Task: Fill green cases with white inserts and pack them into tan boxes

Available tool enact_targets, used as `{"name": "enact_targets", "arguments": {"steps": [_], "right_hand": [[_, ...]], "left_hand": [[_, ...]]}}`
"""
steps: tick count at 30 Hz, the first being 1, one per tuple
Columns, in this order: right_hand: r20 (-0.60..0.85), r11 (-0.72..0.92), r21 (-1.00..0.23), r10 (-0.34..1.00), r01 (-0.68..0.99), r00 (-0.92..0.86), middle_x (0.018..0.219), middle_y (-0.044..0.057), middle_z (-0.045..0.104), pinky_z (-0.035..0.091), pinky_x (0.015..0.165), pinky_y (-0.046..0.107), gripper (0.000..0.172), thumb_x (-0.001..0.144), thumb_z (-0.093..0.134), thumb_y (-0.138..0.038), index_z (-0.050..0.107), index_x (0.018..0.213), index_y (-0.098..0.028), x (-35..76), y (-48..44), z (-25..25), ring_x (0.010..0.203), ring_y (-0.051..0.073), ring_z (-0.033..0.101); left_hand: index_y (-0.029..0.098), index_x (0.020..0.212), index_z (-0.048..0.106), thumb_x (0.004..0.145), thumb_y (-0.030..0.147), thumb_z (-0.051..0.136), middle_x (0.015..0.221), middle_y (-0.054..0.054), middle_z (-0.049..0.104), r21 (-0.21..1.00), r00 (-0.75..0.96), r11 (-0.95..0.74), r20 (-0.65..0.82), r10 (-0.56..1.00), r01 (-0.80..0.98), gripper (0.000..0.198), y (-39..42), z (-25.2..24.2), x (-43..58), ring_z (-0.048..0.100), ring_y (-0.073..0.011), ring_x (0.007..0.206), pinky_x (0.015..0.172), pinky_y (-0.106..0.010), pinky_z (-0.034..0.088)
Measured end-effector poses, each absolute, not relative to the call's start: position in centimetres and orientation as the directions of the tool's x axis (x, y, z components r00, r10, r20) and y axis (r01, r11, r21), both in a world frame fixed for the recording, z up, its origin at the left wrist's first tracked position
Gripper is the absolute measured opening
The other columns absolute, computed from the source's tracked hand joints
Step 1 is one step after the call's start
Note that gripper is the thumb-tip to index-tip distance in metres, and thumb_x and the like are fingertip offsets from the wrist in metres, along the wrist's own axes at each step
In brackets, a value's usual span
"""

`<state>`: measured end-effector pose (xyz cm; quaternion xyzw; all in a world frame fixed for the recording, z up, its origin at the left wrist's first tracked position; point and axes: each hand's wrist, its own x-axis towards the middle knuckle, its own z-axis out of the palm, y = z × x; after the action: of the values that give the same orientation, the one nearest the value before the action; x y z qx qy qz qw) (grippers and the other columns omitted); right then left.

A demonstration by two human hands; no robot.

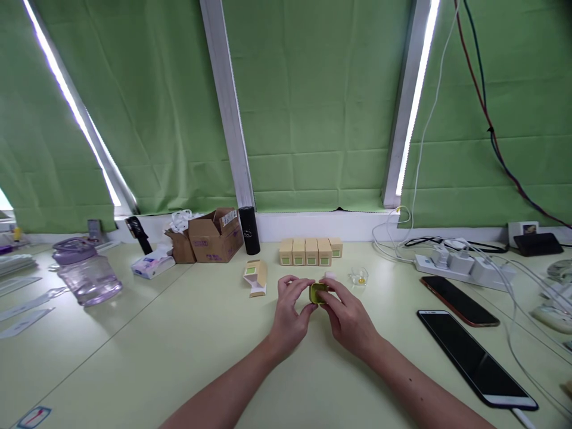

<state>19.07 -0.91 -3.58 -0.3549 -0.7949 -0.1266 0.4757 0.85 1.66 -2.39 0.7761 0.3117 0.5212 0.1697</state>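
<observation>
A small olive-green square case (317, 292) is held up between both hands above the table. My left hand (289, 311) pinches its left side between thumb and fingers. From the right, my right hand (351, 319) closes its fingers on the case, covering part of it. Just behind them lies a small white piece (330, 275), partly hidden by the right hand. A clear plastic tray (358, 276) with a yellowish bit in it sits to the right. An opened kraft carton (255, 277) lies to the left, its flap toward me. Several closed kraft boxes (305, 252) with green-framed labels stand in a row beyond.
A brown cardboard box (215, 236), black cylinder (249, 230), tissue pack (153, 263) and purple-lidded jug (87, 273) stand at left. To the right are a white phone (476, 357), a dark phone (459, 300) and a power strip (465, 271) with trailing cables.
</observation>
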Motion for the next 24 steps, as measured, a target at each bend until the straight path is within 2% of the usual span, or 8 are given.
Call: {"name": "enact_targets", "arguments": {"steps": [3,17,24], "right_hand": [[0.864,0.723,-0.142,0.424,0.676,-0.272,0.133,0.017,0.062,0.062,0.093,0.043,0.041,0.095,0.048,-0.002,0.058,0.131,-0.02,19.12,-0.88,-3.67,0.123,0.029,0.063],[0.86,0.739,-0.159,0.429,0.654,-0.277,0.135,0.016,0.061,0.064,0.088,0.043,0.043,0.096,0.047,-0.003,0.061,0.132,-0.023,19.24,-0.67,-3.93,0.116,0.027,0.066],[0.847,0.742,-0.164,0.444,0.65,-0.293,0.137,0.016,0.059,0.064,0.089,0.045,0.042,0.096,0.046,-0.003,0.062,0.129,-0.024,19.24,-0.6,-3.93,0.122,0.028,0.063]], "left_hand": [[0.026,0.127,0.066,0.085,0.006,0.067,0.121,-0.009,0.07,0.593,0.259,-0.75,0.706,0.659,0.292,0.047,1.58,-2.33,0.9,0.046,-0.0298,0.123,0.104,-0.052,0.047],[0.027,0.129,0.065,0.087,0.011,0.069,0.122,-0.009,0.07,0.576,0.256,-0.76,0.719,0.646,0.302,0.045,1.56,-2.44,0.86,0.047,-0.029,0.123,0.104,-0.051,0.048],[0.027,0.13,0.065,0.088,0.012,0.069,0.121,-0.009,0.07,0.574,0.254,-0.759,0.719,0.646,0.308,0.045,1.77,-2.63,0.76,0.048,-0.0292,0.121,0.103,-0.052,0.048]]}}
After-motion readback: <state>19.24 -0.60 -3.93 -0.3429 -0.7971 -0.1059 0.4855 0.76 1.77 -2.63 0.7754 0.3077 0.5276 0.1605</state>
